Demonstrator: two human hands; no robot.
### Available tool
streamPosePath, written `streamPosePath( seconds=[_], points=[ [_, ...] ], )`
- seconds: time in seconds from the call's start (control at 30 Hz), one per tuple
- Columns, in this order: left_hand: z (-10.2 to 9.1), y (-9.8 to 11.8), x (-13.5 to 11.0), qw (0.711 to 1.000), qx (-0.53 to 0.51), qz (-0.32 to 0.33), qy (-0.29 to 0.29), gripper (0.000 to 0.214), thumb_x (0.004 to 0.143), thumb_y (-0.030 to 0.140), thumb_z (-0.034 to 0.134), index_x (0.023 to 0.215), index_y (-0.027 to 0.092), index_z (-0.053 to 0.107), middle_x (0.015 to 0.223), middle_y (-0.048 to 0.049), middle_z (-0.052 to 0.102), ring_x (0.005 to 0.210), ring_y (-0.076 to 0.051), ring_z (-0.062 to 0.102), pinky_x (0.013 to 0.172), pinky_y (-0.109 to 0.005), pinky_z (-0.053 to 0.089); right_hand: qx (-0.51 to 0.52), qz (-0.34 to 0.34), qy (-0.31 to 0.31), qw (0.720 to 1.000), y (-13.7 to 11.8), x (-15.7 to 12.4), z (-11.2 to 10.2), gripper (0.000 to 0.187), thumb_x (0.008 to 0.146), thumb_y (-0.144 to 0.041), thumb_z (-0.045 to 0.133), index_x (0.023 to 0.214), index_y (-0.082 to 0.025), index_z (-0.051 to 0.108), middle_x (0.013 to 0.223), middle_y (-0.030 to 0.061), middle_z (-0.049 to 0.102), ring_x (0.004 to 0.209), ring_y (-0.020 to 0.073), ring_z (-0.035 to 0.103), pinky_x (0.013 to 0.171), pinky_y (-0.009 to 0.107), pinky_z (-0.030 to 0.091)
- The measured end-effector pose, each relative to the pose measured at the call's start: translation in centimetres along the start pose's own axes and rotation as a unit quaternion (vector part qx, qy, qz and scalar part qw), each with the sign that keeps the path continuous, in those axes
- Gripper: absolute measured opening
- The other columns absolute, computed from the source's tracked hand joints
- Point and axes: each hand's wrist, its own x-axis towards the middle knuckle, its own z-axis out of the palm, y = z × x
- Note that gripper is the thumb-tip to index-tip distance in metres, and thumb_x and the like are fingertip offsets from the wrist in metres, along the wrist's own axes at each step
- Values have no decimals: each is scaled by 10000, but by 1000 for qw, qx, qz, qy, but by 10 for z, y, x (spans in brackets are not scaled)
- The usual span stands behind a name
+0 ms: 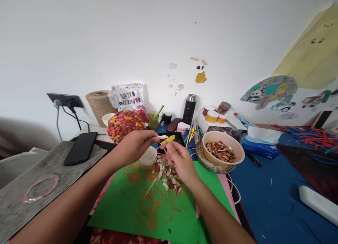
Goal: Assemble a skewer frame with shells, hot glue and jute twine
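Note:
My left hand pinches a pale wooden stick that points to the right. Close beside it, my right hand is closed on a second thin stick. A yellow-painted piece, possibly a peanut shell, shows just beyond the fingertips, over a black tray; whether a stick touches it I cannot tell. Below the hands, plain peanut shells are heaped on stained green paper. A white cup stands under my left wrist, and a loose stick lies on the paper.
A bowl of coloured shells rests on a woven mat at right. A shell-covered ball, twine roll and black flask stand along the wall. Paint jars sit on a box. A phone lies at left.

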Motion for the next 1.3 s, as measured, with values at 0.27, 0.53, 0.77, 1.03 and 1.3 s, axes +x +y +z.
streamPosePath(
  seconds=[0.27,0.53,0.77,1.03,1.3],
  points=[
    [0,0,0,1000,7,1,-1,383,1050,472,473,962,203,731,857,-27,749,782,-203,651,710,-281,424,-20,-28,39,999,3,1,-1,522,884,-707,712,945,-189,727,568,-96,348,477,94,253,463,260,176],
    [3,-1,-1,1000,-12,-9,-26,426,1054,524,474,974,204,743,848,-21,740,783,-204,640,697,-279,417,-39,-25,59,997,0,1,-2,557,872,-746,688,911,-191,713,542,-100,354,450,94,265,449,257,199],
    [7,2,0,992,-111,-36,-48,473,999,591,513,914,179,729,749,-3,614,700,-172,533,627,-258,403,-38,-27,60,997,-2,0,-1,568,867,-760,684,890,-193,706,538,-100,352,450,92,266,454,250,224],
    [10,-2,2,977,-190,-65,-72,499,960,654,547,867,179,671,679,33,447,618,-140,405,558,-244,319,-45,-33,43,998,-1,-2,0,514,896,-717,684,913,-203,694,540,-95,358,471,101,262,454,253,190],
    [11,-4,3,960,-248,-89,-93,546,931,709,581,864,173,657,649,48,413,583,-125,349,532,-249,277,-20,-30,45,998,0,-2,-1,506,895,-705,697,922,-200,700,569,-92,365,477,94,255,453,248,192]
  ],
)
